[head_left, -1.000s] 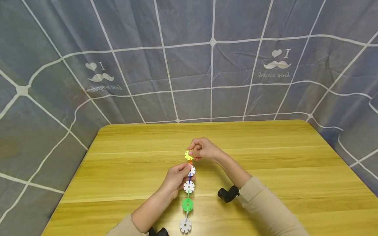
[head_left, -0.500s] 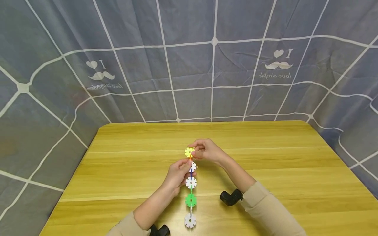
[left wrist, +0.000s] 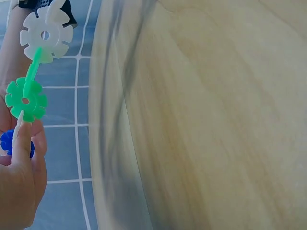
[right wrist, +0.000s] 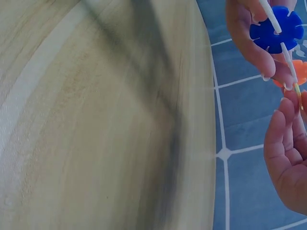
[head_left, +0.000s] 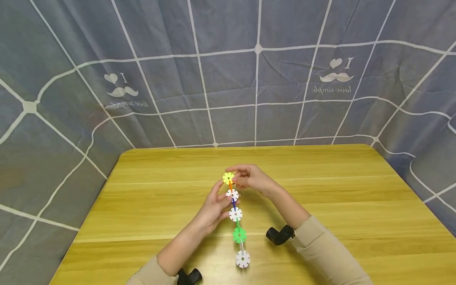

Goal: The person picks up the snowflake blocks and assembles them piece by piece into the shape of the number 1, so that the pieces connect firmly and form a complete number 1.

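A chain of notched plastic discs hangs over the table, face-on discs alternating with edge-on ones. In the head view my right hand (head_left: 254, 180) pinches the yellow disc (head_left: 228, 178) at its far end. My left hand (head_left: 212, 209) holds the chain by the upper white disc (head_left: 232, 195), between an orange disc (head_left: 230, 186) and a blue disc (head_left: 233, 204). Toward me follow another white disc (head_left: 235, 214), a green disc (head_left: 239, 235) and the last white disc (head_left: 243, 259). The right wrist view shows the blue disc (right wrist: 278, 29) face-on beside my fingers.
The wood-grain table (head_left: 320, 178) lies beneath both arms. A grey curtain (head_left: 228, 79) with white lines surrounds its back and sides. Black devices (head_left: 280, 235) are worn at both wrists.
Both hands have moved slightly away from me, carrying the chain along. Its near end has swung to the right, so the chain now slants. My left fingers have spread around the upper white disc.
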